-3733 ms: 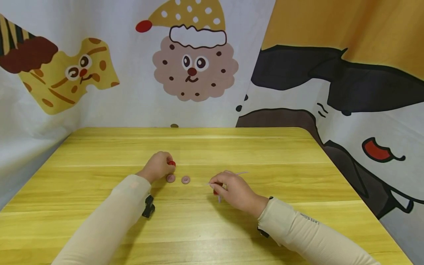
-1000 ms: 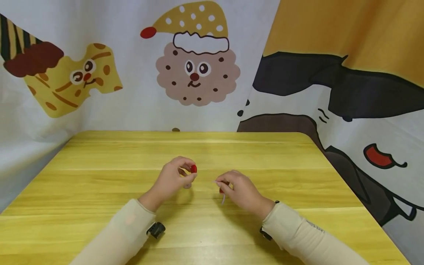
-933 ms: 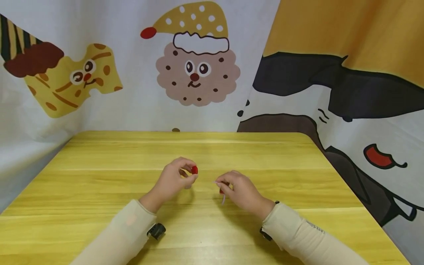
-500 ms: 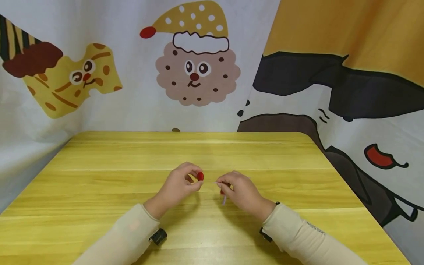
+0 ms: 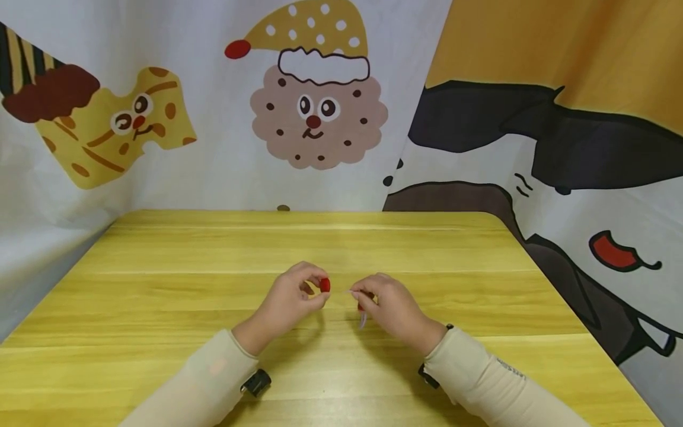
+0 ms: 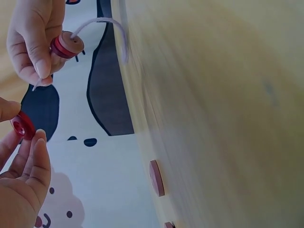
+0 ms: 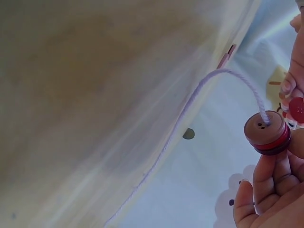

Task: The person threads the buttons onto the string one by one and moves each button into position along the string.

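The left hand (image 5: pixel 285 302) held a red button (image 5: pixel 325 285) pinched between thumb and fingertips, raised above the surface (image 5: pixel 331 397). Across a small gap from those fingertips, the right hand (image 5: pixel 397 308) had its thumb and forefinger pressed together on a lilac cord (image 7: pixel 164 147), whose short tip poked out past them toward the left fingers. Tip and red button were near each other but apart. A stack (image 7: pixel 267 135) of buttons was threaded on the cord and sat against the right fingers: a pink one faced outward, with red and darker ones packed close behind it, too tightly layered to count. From a hole in the pink face the cord arched up and over, then trailed down away from the right fingers and out of the right-wrist view. In the head view, a short length of it hung just below the right fingers. A pink button (image 6: pixel 156 178) lay on the surface, apart from the left fingers, and a second pink button (image 6: pixel 169 224) lay near it, mostly cut off by the lower edge of the left-wrist view. Behind the fingers, pale sleeves (image 5: pixel 197 379) reached both wrists, with a black device (image 5: pixel 257 383) at the left one. Well beyond the fingers, past the surface's far edge, hung a cartoon-printed curtain (image 5: pixel 213 172).
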A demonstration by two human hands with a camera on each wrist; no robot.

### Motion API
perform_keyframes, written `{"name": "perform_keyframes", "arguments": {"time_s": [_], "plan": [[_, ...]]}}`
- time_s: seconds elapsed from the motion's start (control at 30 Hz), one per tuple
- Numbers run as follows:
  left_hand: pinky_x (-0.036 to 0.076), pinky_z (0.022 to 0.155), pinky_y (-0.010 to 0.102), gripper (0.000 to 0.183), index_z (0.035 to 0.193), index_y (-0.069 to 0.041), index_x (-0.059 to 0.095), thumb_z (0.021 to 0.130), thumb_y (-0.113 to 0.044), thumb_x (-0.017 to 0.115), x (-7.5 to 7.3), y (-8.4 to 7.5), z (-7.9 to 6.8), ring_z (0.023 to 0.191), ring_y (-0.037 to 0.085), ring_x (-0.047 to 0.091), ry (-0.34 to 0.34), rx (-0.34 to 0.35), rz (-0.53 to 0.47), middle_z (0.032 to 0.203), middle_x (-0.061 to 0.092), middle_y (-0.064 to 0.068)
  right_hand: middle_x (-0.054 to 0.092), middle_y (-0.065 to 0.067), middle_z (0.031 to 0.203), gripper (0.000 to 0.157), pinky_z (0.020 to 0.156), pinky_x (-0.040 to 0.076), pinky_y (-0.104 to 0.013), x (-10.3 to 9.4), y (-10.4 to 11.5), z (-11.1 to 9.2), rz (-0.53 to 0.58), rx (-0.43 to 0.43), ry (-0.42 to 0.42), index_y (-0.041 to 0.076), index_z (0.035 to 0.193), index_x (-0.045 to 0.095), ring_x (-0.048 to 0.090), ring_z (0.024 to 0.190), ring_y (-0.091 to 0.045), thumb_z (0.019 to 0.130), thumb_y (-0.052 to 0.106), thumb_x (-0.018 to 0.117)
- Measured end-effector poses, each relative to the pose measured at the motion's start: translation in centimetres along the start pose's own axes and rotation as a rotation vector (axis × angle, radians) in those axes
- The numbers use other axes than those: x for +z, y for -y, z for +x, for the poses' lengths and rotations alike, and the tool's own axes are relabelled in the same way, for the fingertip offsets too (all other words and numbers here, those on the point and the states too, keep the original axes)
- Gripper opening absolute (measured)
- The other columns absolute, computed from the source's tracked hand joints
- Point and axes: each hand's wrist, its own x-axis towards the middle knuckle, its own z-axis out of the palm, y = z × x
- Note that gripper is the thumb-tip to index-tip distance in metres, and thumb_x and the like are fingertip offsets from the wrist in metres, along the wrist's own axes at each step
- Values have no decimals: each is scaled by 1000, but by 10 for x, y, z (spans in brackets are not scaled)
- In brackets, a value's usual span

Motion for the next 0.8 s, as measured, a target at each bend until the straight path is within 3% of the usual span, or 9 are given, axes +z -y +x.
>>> {"name": "perform_keyframes", "arguments": {"time_s": [0.23, 0.5, 0.8], "plan": [[54, 73, 32, 24, 105, -2, 66, 82, -1, 73, 2, -1, 0, 89, 24, 61, 3, 18, -9, 96, 63, 2, 58, 12, 77, 11, 68, 49, -24, -4, 1, 0, -7, 18, -4, 9, 99, 72, 52, 75, -6, 94, 14, 64], [55, 76, 42, 24, 106, -2, 65, 83, -1, 72, 3, -5, 0, 92, 25, 62, 20, 18, -25, 99, 63, 4, 56, 13, 75, 10, 66, 47, -24, -5, 2, 1, -20, -6, -29, 9, 99, 72, 50, 72, -5, 93, 14, 65], [55, 77, 38, 25, 107, -2, 66, 83, -2, 72, 3, -12, 0, 92, 25, 62, 15, 33, -35, 100, 63, 4, 55, 13, 74, 8, 66, 47, -25, -9, 7, 2, -23, -30, -64, 10, 97, 72, 51, 73, -6, 92, 12, 66]]}}
